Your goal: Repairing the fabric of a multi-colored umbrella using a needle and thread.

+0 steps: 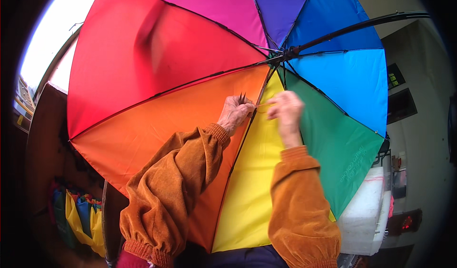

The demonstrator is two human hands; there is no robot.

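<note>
An open rainbow umbrella (181, 106) spreads over most of the view, its inside facing me. My left hand (233, 114) is closed at the dark rib (247, 129) between the orange and yellow panels. Two dark pointed blades, like small scissors (242, 98), stick up out of that hand; their handles are hidden. To its right, over the yellow panel, my right hand (287, 110) is slightly blurred, its fingers pinched together. A thin yellowish thread (262, 105) runs from the rib to those fingers.
The umbrella's black shaft (362, 27) slants from the central hub (289, 54) to the upper right. Folded multicoloured fabric (85, 220) lies at lower left beside a brown panel (45, 139). A white wrapped stack (364, 211) stands at right. A bright window (59, 25) is at upper left.
</note>
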